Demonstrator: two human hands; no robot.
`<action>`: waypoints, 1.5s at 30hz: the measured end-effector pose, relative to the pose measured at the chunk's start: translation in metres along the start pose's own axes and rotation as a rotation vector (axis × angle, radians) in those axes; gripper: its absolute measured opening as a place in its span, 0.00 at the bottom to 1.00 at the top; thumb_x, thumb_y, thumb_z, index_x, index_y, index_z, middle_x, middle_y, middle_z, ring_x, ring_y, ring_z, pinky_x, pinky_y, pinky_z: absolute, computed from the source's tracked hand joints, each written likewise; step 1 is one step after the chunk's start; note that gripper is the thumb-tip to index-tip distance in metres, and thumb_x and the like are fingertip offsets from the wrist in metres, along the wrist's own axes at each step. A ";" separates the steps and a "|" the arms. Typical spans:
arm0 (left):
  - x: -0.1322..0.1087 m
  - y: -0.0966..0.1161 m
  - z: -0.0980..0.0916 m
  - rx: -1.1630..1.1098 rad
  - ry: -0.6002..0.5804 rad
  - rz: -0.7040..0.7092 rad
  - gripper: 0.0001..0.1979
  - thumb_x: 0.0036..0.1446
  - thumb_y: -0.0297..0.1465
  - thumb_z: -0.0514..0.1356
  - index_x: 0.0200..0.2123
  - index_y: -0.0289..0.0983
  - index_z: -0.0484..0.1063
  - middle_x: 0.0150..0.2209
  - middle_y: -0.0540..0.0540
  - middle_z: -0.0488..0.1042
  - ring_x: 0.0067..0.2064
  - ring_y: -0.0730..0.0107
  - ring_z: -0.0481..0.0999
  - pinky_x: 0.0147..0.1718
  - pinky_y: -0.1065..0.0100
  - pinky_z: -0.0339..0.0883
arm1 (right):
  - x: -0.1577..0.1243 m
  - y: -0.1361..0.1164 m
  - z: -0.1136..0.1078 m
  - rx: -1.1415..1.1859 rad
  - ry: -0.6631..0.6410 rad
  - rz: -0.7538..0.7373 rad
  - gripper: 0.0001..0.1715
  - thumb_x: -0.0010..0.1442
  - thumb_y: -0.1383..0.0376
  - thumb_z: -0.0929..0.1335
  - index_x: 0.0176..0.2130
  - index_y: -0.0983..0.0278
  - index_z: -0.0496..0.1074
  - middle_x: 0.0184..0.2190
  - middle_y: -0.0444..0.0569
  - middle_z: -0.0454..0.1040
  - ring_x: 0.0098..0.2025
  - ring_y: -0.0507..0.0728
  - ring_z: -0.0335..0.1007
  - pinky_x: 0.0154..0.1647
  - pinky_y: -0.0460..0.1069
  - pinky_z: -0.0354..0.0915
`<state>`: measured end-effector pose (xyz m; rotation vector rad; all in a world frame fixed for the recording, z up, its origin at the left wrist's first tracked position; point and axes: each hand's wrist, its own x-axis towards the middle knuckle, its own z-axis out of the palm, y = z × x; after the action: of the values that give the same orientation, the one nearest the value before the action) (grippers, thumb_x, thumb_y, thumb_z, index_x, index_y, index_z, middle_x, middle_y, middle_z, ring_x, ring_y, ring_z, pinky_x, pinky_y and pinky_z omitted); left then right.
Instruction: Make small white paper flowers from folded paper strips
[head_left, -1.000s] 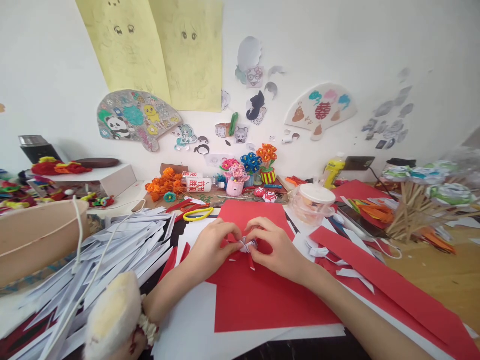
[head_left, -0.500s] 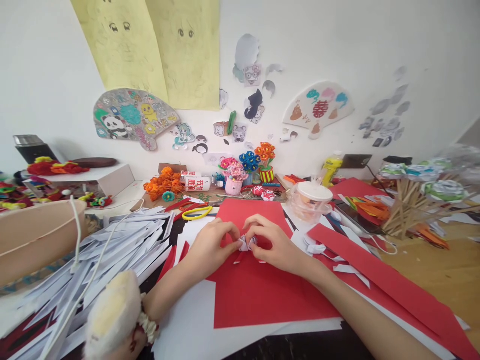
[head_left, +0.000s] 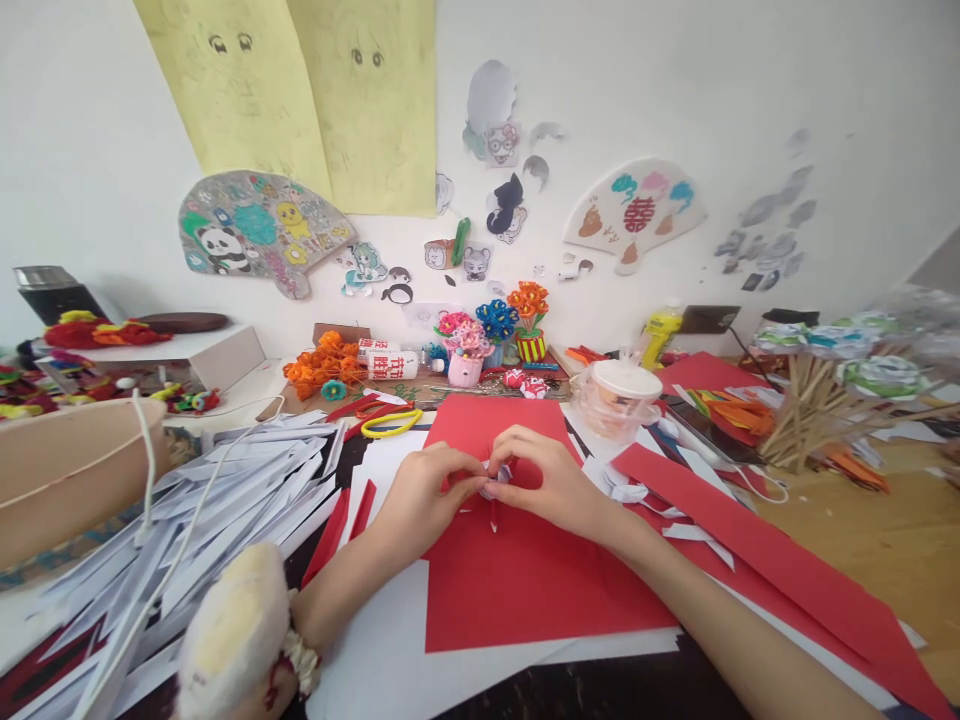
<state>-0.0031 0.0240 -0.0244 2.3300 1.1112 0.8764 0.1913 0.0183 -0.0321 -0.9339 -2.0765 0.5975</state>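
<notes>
Over a red paper sheet (head_left: pixel 540 590), both hands meet at a small folded white paper piece (head_left: pixel 499 474). My left hand (head_left: pixel 431 492) pinches its left side between thumb and fingertips. The thumb and index finger of my right hand (head_left: pixel 551 482) close on its right side. A thin red strip with a pale tip (head_left: pixel 493 515) points down below the fingers. Fingertips cover much of the folded piece. White sheets (head_left: pixel 367 640) lie under the red one. My left wrist wears a scrunchie and a fluffy pale item (head_left: pixel 234 625).
White paper strips (head_left: pixel 247 490) are heaped at left beside a beige basin (head_left: pixel 67 480). Yellow-handled scissors (head_left: pixel 391 424), flower pots (head_left: pixel 465 368) and a lidded plastic cup (head_left: pixel 619 395) stand or lie behind. Red paper (head_left: pixel 757 550) and paper flowers on sticks (head_left: pixel 806 425) are at right.
The fingertips have shifted around the folded paper, and the red strip below it now points more straight down. The view has moved slightly.
</notes>
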 end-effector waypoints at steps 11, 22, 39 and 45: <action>-0.004 0.011 -0.009 0.346 -0.137 -0.050 0.18 0.58 0.42 0.54 0.23 0.39 0.73 0.22 0.50 0.74 0.23 0.71 0.69 0.23 0.69 0.50 | -0.001 0.003 0.003 -0.099 0.029 -0.021 0.05 0.55 0.69 0.69 0.30 0.62 0.68 0.35 0.45 0.68 0.34 0.52 0.68 0.37 0.47 0.65; -0.017 0.031 0.027 0.790 -0.191 0.106 0.18 0.63 0.40 0.49 0.29 0.34 0.70 0.21 0.43 0.74 0.22 0.61 0.74 0.22 0.67 0.54 | 0.000 0.003 0.002 -0.037 0.052 0.016 0.06 0.60 0.63 0.67 0.32 0.62 0.71 0.36 0.47 0.68 0.36 0.53 0.68 0.39 0.49 0.66; -0.019 0.026 0.048 0.844 -0.235 0.168 0.13 0.49 0.13 0.49 0.23 0.35 0.64 0.19 0.48 0.68 0.18 0.68 0.68 0.18 0.68 0.43 | 0.000 0.012 0.000 -0.045 0.240 0.133 0.06 0.53 0.64 0.71 0.25 0.62 0.73 0.44 0.50 0.66 0.46 0.58 0.67 0.46 0.52 0.64; -0.019 0.028 0.048 0.863 -0.215 0.183 0.14 0.48 0.13 0.49 0.21 0.36 0.64 0.16 0.47 0.67 0.17 0.67 0.68 0.17 0.67 0.40 | 0.000 0.013 -0.002 -0.065 0.284 0.126 0.06 0.52 0.64 0.72 0.25 0.62 0.74 0.45 0.50 0.66 0.49 0.59 0.65 0.52 0.55 0.59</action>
<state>0.0357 -0.0121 -0.0489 3.1518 1.3727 0.1660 0.1979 0.0267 -0.0392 -1.1245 -1.8023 0.4344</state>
